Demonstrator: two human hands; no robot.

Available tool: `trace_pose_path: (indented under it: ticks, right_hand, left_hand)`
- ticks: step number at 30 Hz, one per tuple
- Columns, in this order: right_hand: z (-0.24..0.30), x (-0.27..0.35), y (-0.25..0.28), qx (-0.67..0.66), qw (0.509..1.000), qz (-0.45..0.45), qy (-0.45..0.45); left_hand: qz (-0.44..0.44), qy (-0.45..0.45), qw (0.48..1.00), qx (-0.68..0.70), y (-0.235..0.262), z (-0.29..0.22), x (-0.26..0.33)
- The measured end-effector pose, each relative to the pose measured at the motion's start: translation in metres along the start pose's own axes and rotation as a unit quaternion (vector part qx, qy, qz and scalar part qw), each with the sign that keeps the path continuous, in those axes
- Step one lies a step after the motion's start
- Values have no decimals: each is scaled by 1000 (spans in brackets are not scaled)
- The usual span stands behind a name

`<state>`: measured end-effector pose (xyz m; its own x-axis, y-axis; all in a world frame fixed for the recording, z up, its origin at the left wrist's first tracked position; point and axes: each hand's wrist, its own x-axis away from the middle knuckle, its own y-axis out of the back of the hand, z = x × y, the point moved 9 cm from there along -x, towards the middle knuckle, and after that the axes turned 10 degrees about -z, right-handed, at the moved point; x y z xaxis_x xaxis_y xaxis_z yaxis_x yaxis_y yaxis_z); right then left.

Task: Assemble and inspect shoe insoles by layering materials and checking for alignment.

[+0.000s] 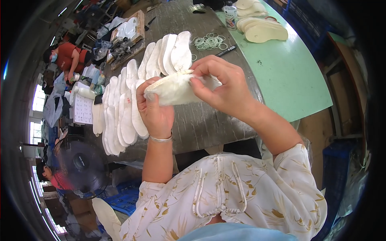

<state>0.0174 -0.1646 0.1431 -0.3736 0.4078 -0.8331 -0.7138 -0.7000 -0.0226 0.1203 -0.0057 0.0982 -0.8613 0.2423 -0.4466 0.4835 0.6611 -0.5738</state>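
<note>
Above the table I hold a fluffy white insole [175, 90] on its side, its cream edge upward. My left hand [156, 108] is closed round one end, with the thumb pressed on the fleece. My right hand [225, 86] pinches the upper edge nearer the other end between thumb and fingers. The right fingers hide part of that end. Just beyond the held piece lie several overlapping white insoles [181, 50]. More rows of white insoles [126, 118] spread to the left of my left hand.
Pale green rubber bands [209, 41] and a dark marker [226, 50] lie on the dark table [209, 124]. Cream insoles [265, 32] and a bottle [230, 16] rest on the green board [285, 76]. A fan [80, 162] stands at left; a co-worker [67, 58] is beyond.
</note>
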Motion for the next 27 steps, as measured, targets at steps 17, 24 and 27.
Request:
trace_pose_path:
  ticks: [17,24,27]
  right_hand:
    - [-8,13,0,1,994,107,-5]
    - [21,11,-1,129,969,126,168]
    - [13,17,2,95,986,84,112]
  left_hand:
    - [-32,76,995,-49,25,25,0]
    - [-66,28,992,-109,29,21,-1]
    - [-93,23,990,-107,25,26,4]
